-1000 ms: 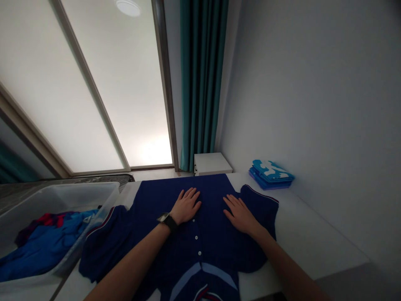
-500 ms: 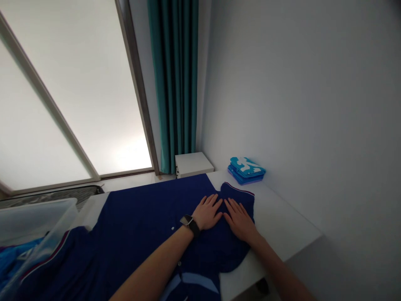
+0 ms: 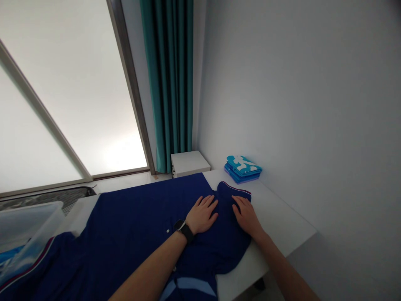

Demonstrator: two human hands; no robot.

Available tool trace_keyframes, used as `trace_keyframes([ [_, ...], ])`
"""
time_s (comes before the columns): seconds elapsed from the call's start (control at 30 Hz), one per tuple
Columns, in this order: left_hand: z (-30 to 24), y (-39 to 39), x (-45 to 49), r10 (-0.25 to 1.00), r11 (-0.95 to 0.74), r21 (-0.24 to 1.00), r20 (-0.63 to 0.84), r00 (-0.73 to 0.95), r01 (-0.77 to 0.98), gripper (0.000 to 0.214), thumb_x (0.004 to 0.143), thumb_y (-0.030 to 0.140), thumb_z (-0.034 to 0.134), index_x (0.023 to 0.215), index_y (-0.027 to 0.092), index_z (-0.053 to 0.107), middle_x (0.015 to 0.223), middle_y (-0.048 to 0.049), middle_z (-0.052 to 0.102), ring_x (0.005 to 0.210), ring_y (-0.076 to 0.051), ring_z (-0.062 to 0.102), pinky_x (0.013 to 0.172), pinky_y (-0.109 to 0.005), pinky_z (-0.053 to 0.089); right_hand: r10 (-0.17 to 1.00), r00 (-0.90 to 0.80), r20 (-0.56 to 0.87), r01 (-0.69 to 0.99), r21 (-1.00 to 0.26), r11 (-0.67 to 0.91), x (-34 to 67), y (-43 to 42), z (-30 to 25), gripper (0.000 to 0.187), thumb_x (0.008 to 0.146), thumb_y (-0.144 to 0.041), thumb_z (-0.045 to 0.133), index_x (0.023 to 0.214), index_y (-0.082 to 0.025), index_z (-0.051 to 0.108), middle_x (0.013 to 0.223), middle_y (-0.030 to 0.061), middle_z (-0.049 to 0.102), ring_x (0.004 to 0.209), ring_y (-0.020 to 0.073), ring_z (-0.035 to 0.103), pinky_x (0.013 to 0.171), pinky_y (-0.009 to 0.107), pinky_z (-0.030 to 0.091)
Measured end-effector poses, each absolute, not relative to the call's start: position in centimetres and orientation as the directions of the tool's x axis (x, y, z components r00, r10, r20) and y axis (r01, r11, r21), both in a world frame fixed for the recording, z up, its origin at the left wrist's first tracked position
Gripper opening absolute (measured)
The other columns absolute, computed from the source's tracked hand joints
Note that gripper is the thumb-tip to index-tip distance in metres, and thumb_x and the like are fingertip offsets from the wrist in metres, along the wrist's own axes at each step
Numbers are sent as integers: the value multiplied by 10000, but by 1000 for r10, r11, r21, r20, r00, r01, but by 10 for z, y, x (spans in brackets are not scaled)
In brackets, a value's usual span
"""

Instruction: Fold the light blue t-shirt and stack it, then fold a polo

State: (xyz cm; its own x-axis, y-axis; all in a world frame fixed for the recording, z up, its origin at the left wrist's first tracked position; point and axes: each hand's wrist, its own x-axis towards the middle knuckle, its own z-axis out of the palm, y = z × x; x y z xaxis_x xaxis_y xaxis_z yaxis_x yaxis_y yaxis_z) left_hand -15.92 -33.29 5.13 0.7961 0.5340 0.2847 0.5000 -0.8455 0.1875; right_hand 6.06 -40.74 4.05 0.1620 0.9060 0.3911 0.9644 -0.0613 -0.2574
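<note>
A dark blue buttoned polo shirt (image 3: 138, 225) lies spread front-up over a white table (image 3: 282, 221). My left hand (image 3: 202, 214), with a black watch on its wrist, rests flat and open on the shirt near the right armpit. My right hand (image 3: 247, 215) lies flat and open on the shirt's right sleeve (image 3: 233, 196), whose striped cuff points toward the far edge. Both palms press the cloth. Neither hand holds anything.
A folded stack of light blue and blue clothes (image 3: 242, 168) sits at the table's far right by the wall. A clear plastic bin (image 3: 25, 234) with blue clothes stands at the left. A white cabinet (image 3: 188, 163) and teal curtain (image 3: 169, 83) stand behind.
My view has swung right. Both hands slid rightward over the shirt from its middle to the right sleeve; the right hand has since drawn apart from the left onto the sleeve.
</note>
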Motion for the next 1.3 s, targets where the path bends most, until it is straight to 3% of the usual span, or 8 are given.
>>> trace_keyframes([
  [0.1,51,-332,-160,532,-846,190,282,798,498,505,975,434,356,1437,234,397,1519,-71,387,1409,-223,322,1171,-454,230,853,304,424,949,-212,-234,86,-401,44,424,932,-273,373,1288,-138,562,1178,142,583,1112,256,512,1002,399,377],
  [0.3,52,-331,-160,532,-846,197,273,801,495,499,973,418,371,1435,235,404,1523,-68,380,1406,-221,331,1171,-456,235,753,556,353,829,-164,-535,110,-389,53,361,937,-354,437,1193,-147,586,1110,151,560,1080,292,489,895,391,376],
  [0.43,54,-333,-159,535,-844,195,275,798,499,490,971,404,375,1430,237,412,1516,-69,393,1402,-222,339,1170,-459,237,768,501,399,860,-127,-495,107,-389,54,241,914,-329,482,1056,-156,570,1050,140,560,1020,277,497,856,358,356],
  [0.6,54,-333,-159,532,-847,191,275,801,497,484,972,406,368,1425,241,418,1516,-66,392,1401,-221,340,1169,-457,240,799,438,412,898,-167,-407,109,-389,50,116,935,-228,411,980,-176,505,920,84,607,901,232,531,796,325,327],
  [0.87,51,-331,-159,529,-849,180,267,806,498,499,975,423,359,1439,242,395,1520,-65,387,1404,-216,333,1170,-447,240,623,673,400,740,-342,-579,116,-396,55,310,915,-144,354,1201,-170,471,1005,101,644,969,237,561,790,335,314],
  [1.13,53,-332,-159,528,-849,193,268,806,492,483,976,414,360,1419,233,431,1515,-74,393,1405,-225,332,1175,-457,228,651,681,336,727,-201,-656,114,-404,57,297,865,-152,450,1131,-198,572,1052,107,654,1027,280,524,798,383,305],
  [1.3,53,-332,-159,528,-849,198,267,806,490,478,975,413,368,1414,239,438,1511,-69,401,1406,-226,331,1174,-455,231,669,664,334,745,-226,-627,119,-410,55,286,874,-152,437,1115,-209,580,1047,85,654,1020,256,522,811,367,298],
])
